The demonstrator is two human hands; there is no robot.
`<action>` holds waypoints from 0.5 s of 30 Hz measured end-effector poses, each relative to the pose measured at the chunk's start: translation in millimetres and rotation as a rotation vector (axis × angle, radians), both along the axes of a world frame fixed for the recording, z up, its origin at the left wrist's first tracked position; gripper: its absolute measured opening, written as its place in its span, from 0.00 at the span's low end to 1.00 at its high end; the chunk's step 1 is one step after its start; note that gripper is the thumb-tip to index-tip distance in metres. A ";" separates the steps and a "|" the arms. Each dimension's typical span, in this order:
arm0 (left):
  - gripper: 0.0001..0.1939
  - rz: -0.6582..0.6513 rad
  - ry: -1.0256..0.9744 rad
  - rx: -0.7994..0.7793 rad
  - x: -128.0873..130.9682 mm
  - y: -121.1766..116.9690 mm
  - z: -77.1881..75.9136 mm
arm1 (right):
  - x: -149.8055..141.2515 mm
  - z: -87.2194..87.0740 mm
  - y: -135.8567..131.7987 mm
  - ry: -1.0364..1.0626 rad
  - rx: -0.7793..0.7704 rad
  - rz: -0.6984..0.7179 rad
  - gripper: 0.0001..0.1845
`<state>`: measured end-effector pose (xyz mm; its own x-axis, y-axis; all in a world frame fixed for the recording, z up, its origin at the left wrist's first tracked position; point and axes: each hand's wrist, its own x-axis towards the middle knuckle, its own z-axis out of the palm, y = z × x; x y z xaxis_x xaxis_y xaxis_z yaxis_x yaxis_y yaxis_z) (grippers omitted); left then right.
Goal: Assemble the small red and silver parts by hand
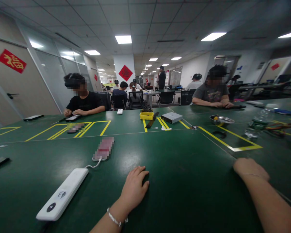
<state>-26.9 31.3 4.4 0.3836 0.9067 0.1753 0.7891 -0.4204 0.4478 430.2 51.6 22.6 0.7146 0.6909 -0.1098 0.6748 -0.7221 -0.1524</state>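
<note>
My left hand (135, 186) lies palm down on the green table (179, 181), its fingers stretched and slightly apart, with nothing in it. A bracelet circles that wrist. To its left is a long white power bank (63, 194) with a dark round spot at its near end. A short white cable (94, 165) joins it to a phone (104, 148), whose screen is blurred out. My right hand (251, 169) is over the table at the right, back of the hand up; its fingers are hidden from me. The near corner of a yellow tape outline (247, 148) lies just beyond it.
Farther off are a yellow box (146, 116), a grey box (171, 117), a metal bowl (221, 120) and a dark curved piece (219, 134). A plastic bottle (259, 121) and wires (278, 127) stand right. Two people sit across the table.
</note>
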 end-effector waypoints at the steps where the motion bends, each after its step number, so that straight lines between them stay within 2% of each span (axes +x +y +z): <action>1: 0.18 0.000 0.000 0.002 0.0 0.2 0.1 | -0.8 -0.5 1.0 0.008 0.000 -0.007 0.21; 4: 0.18 0.004 0.002 0.005 0.2 0.9 -0.4 | -4.0 2.8 1.2 0.013 0.023 -0.049 0.24; 8: 0.18 0.008 -0.001 0.005 0.6 2.2 -2.2 | -13.9 17.4 -2.2 -0.022 0.072 -0.079 0.24; 10: 0.18 0.007 -0.006 0.020 0.8 2.3 -3.0 | -29.3 25.5 0.0 -0.044 0.118 0.035 0.21; 12: 0.18 0.008 -0.018 0.049 2.1 1.2 -3.0 | -57.3 30.6 5.6 -0.040 0.180 0.203 0.19; 15: 0.19 0.022 -0.061 0.095 7.9 -5.2 -0.9 | -124.5 28.9 11.5 0.131 0.284 0.462 0.16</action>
